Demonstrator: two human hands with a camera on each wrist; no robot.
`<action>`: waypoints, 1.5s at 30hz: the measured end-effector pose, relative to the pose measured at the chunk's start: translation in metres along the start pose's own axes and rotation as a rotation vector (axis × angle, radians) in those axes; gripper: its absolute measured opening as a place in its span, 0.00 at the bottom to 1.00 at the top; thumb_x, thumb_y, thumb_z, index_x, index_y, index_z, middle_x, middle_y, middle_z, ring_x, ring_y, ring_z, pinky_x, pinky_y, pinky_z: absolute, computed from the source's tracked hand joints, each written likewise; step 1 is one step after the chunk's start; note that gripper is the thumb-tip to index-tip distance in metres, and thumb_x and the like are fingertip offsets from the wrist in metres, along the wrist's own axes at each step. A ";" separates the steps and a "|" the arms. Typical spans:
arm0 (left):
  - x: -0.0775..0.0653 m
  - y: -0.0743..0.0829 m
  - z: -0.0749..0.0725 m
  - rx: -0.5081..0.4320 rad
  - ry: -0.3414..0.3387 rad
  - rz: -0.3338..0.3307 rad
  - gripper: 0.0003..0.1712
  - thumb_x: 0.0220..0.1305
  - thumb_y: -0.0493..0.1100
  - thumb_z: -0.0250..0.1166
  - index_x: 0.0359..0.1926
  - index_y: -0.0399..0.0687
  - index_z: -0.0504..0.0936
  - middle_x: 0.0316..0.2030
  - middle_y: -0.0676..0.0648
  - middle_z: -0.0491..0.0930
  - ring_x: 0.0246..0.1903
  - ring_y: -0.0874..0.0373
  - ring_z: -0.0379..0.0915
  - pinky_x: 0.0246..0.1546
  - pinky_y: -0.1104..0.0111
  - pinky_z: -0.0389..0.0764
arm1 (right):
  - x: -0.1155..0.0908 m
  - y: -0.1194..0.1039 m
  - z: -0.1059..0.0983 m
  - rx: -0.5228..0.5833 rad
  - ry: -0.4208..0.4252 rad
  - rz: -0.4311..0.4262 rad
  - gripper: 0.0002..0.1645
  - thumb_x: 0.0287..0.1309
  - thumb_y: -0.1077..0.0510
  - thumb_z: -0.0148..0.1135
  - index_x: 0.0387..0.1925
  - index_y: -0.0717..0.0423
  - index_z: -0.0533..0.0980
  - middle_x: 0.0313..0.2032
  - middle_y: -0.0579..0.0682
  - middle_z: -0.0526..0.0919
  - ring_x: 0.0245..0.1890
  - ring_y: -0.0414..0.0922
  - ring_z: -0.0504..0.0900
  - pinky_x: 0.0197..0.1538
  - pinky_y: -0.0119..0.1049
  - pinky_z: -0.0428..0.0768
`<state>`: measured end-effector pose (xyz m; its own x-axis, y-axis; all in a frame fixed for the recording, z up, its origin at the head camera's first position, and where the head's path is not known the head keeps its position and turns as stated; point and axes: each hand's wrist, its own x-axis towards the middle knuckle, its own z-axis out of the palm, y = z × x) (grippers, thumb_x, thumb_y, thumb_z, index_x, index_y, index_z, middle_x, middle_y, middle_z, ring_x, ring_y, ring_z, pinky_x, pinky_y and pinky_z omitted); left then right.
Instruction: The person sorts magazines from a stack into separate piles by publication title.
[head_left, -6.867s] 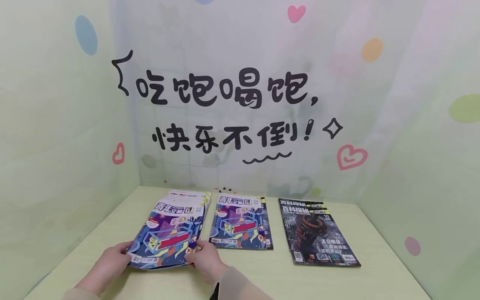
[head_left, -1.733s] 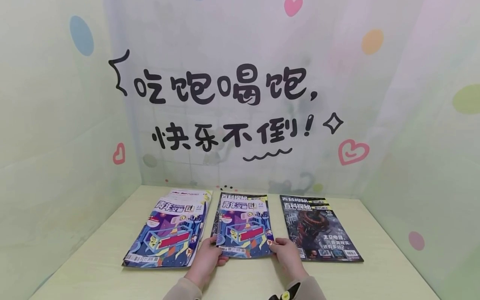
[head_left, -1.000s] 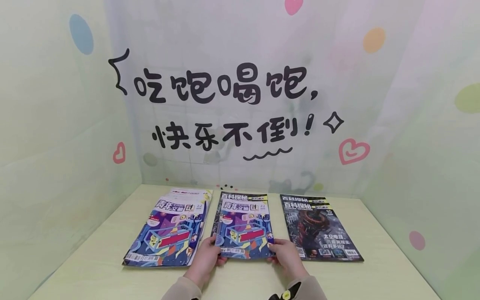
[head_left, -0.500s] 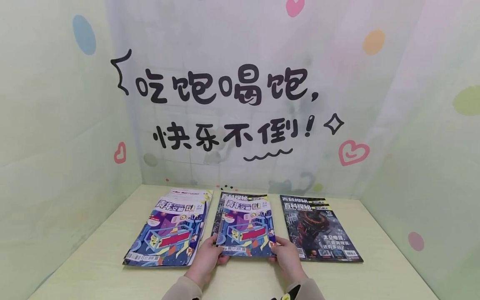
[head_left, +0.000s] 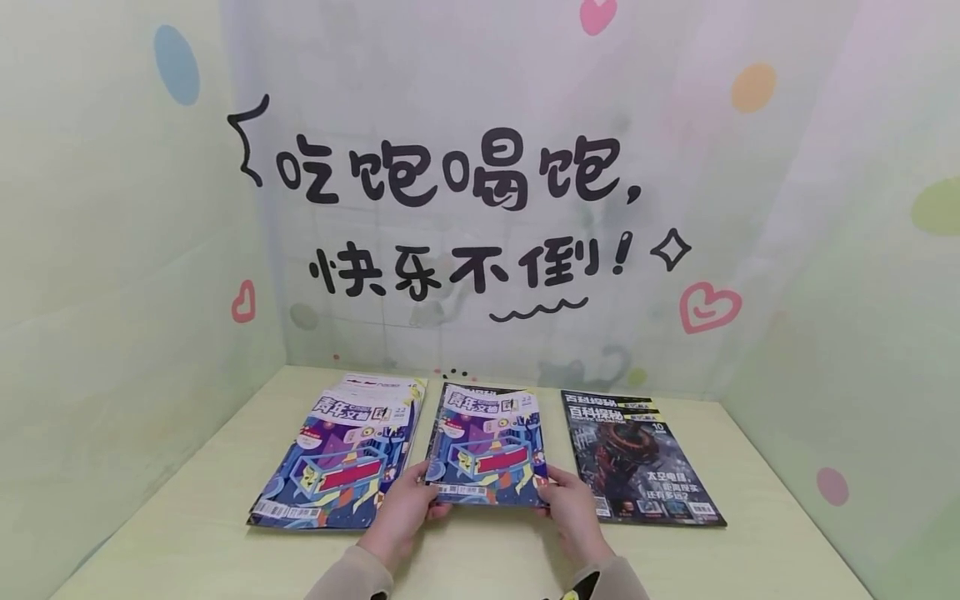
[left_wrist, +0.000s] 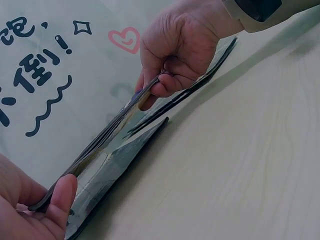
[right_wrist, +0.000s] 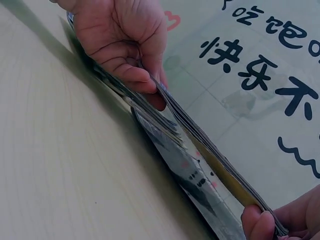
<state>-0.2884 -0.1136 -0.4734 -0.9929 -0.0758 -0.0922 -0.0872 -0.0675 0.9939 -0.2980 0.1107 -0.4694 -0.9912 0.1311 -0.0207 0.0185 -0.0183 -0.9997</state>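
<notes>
In the head view, my left hand (head_left: pixel 405 510) and my right hand (head_left: pixel 576 515) pinch the near corners of a purple illustrated magazine (head_left: pixel 483 454) in the middle of the table. Thumbs lie on top, with fingers curled beneath. Behind it a strip of a dark magazine (head_left: pixel 459 389) shows; most of that one is covered. The left wrist view has the held magazine's page edges (left_wrist: pixel 112 127) bowed and lifted, a gap above the dark magazine (left_wrist: pixel 117 175) on the table. From the right wrist camera, the near edge (right_wrist: pixel 210 147) is seen stretched between both hands.
Left of the hands lies a stack of magazines (head_left: pixel 337 467) with a matching purple cover on top. To the right, dark magazines (head_left: pixel 637 467) overlap each other. A pale wood table (head_left: pixel 487 558) carries everything, enclosed by printed fabric walls (head_left: pixel 465 75) behind and at both sides.
Earlier both hands held the left stack's near edge; since then they have gone to the middle magazine. Within the last half second it has shifted slightly left and away, covering more of the dark one.
</notes>
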 end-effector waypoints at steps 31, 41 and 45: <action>-0.036 0.036 -0.147 0.153 0.045 -0.063 0.33 0.71 0.30 0.42 0.72 0.27 0.42 0.59 0.24 0.58 0.36 0.57 0.76 0.38 0.67 0.83 | -0.043 -0.018 0.126 0.125 -0.219 -0.029 0.29 0.53 0.75 0.51 0.60 0.76 0.66 0.36 0.56 0.81 0.26 0.40 0.77 0.26 0.29 0.76; -0.043 0.035 -0.189 0.190 0.048 -0.106 0.32 0.72 0.31 0.41 0.71 0.24 0.38 0.51 0.29 0.70 0.34 0.56 0.76 0.36 0.67 0.82 | -0.054 -0.013 0.159 0.091 -0.280 0.043 0.25 0.57 0.74 0.54 0.59 0.73 0.70 0.34 0.52 0.83 0.27 0.40 0.80 0.28 0.31 0.79; -0.044 0.031 -0.198 0.226 0.050 -0.095 0.31 0.71 0.30 0.40 0.70 0.21 0.41 0.41 0.39 0.79 0.32 0.56 0.77 0.34 0.68 0.82 | -0.055 -0.009 0.168 0.038 -0.298 0.037 0.25 0.55 0.74 0.56 0.57 0.72 0.72 0.33 0.51 0.83 0.27 0.41 0.81 0.29 0.34 0.82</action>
<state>-0.2316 -0.3091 -0.4501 -0.9745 -0.1295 -0.1831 -0.2014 0.1467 0.9685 -0.2653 -0.0626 -0.4566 -0.9848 -0.1672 -0.0462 0.0563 -0.0558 -0.9969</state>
